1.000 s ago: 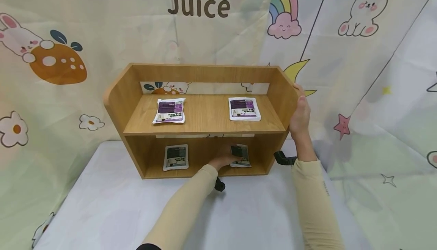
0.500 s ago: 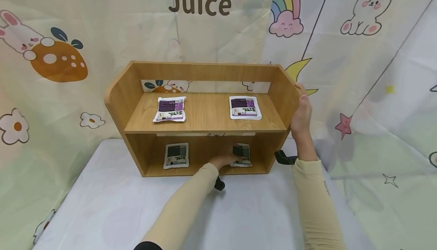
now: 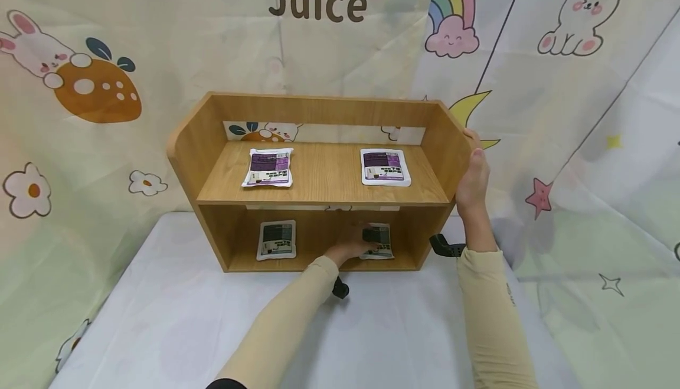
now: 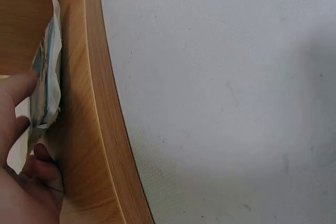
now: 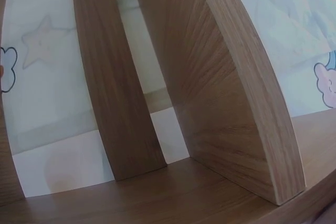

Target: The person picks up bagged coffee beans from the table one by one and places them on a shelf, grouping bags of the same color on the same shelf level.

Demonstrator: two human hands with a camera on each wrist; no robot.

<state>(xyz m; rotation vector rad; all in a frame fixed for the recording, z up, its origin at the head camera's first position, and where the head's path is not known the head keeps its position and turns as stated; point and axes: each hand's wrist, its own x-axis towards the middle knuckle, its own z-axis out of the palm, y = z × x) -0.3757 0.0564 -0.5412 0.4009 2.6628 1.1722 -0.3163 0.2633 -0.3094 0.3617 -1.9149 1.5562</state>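
Observation:
In the head view, my left hand (image 3: 349, 241) reaches into the lower tier of a wooden shelf (image 3: 322, 203) and holds the left side of a green-and-white packet (image 3: 382, 241). The left wrist view shows one digit on the face of this packet (image 4: 48, 77) and other fingers curled low by its edge. Part of the packet is covered by the hand. My right hand (image 3: 473, 179) grips the shelf's right side panel, with fingers round its edge. The right wrist view has the wooden side panel (image 5: 220, 93) but no clear look at the hand.
Another green-and-white packet (image 3: 277, 240) lies at the lower left. Two purple-and-white packets, one left (image 3: 268, 167) and one right (image 3: 385, 167), lie on the upper tier. The shelf stands on a white-covered table (image 3: 175, 294) before a patterned cloth (image 3: 340, 52).
The head view has shifted slightly, so the whole scene sits a little further right. Both hands stay almost where they were, the left at the packet and the right on the side panel.

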